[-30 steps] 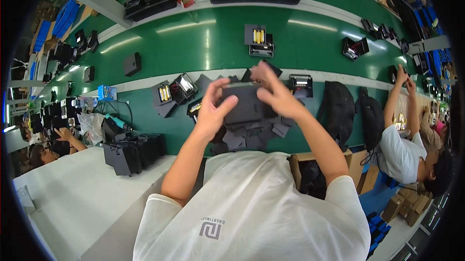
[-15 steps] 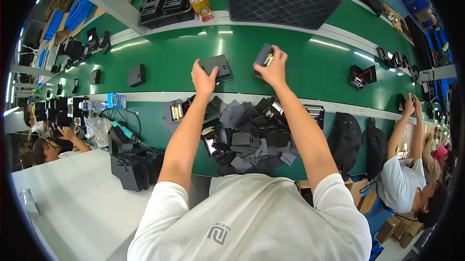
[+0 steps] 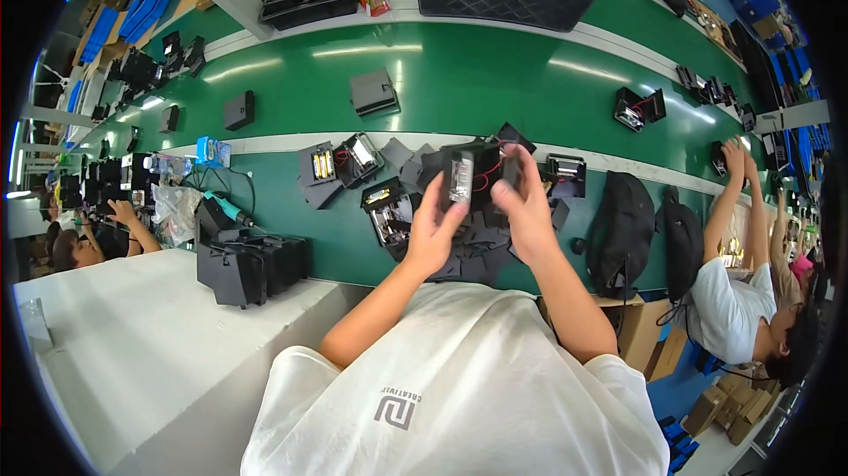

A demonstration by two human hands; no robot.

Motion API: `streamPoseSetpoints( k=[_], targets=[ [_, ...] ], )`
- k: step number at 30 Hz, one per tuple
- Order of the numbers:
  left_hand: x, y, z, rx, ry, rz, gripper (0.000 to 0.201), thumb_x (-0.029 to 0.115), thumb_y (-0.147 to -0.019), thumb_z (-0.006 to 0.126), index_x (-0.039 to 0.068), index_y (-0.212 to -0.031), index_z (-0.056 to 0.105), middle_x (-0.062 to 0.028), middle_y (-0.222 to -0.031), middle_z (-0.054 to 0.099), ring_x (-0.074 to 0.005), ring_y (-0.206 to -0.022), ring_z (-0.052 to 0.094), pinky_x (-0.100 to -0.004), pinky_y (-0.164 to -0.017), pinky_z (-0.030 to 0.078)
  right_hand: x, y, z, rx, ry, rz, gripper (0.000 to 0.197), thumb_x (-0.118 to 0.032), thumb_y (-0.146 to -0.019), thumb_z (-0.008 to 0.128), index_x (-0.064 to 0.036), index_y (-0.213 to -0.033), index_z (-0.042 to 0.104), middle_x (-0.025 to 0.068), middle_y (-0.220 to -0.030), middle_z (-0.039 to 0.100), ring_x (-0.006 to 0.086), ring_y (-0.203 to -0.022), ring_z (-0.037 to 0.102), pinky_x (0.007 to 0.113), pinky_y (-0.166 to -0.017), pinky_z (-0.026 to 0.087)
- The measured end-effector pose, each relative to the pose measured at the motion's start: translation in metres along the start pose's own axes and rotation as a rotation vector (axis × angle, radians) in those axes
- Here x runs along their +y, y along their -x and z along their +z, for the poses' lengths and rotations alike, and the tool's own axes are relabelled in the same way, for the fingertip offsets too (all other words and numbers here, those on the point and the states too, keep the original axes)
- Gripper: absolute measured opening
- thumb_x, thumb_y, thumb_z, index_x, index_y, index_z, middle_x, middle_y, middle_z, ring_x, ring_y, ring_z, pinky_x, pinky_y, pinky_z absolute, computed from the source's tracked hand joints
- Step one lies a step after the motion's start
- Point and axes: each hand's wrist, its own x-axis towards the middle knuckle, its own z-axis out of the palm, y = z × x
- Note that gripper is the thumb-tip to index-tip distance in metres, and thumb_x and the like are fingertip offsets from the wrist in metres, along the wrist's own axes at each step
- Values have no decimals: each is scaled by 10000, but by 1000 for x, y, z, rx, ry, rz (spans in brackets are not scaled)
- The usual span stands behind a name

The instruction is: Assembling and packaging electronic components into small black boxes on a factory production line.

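Both hands are over the pile at my side of the bench. My left hand grips the left part of an opened black battery box, thumb on its near edge; its compartment side with silvery contacts or cells faces up. My right hand, slightly blurred, closes round the right side of the same box, where red wires show between the parts. Below lie dark flat covers, partly hidden by my hands. Two opened boxes, one with gold-coloured batteries and one with red wires, lie to the left.
On the green belt beyond sit a closed black box, another box and an opened one. A teal electric screwdriver lies left above stacked black cases. Black bags lie right, near a co-worker.
My left hand has let go of the closed box, which stays on the belt. Both hands have drawn back toward me and come together on the opened battery box.
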Motion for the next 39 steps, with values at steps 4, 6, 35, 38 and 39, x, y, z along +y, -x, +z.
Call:
streamPoseSetpoints(
  k=[4, 6, 35, 38, 39],
  targets=[
    [16, 20, 3, 53, 171, -179, 542, 114, -978, 528, -6, -1463, 320, -144, -1319, 538, -181, -1038, 578, -298, -872, 504, 1, 19, -10, -190, 569, -411, 850, -200, -663, 824, -64, -1389, 401, 107, -1374, 479, 277, -1276, 439, 417, -1059, 372],
    [18, 30, 5, 37, 120, -148, 519, 122, -991, 505, -2, -1462, 325, -144, -1303, 542, -171, -1032, 577, -281, -849, 507, 0, 25, -11, -273, 597, -388, 885, -197, -636, 828, -58, -1396, 394, 114, -1411, 445, 296, -1297, 418, 423, -1074, 357],
    [-2, 93, -2, -288, -109, -412, 471, 126, -922, 610, 4, -1344, 440, -158, -1261, 575, -194, -1060, 565, -283, -898, 467, 113, 47, -173, 231, 1274, 118, 295, -192, -815, 686, -27, -1057, 656, 145, -1002, 633, 282, -881, 636, 350, -778, 517],
    [-7, 94, 4, -454, -156, -461, 458, 145, -933, 606, 3, -1334, 440, -170, -1267, 569, -200, -1053, 574, -290, -903, 477, 119, 41, -184, 262, 1152, 88, 269, -130, -767, 686, -22, -1013, 669, 142, -990, 637, 285, -874, 635, 351, -785, 515],
    [-9, 93, 5, -408, -117, -471, 455, 149, -939, 598, 0, -1337, 437, -168, -1268, 566, -207, -1056, 575, -302, -908, 482, 119, 41, -191, 276, 1121, 94, 267, -92, -739, 684, -20, -996, 674, 139, -1027, 643, 283, -877, 635, 352, -799, 513]
  ],
)
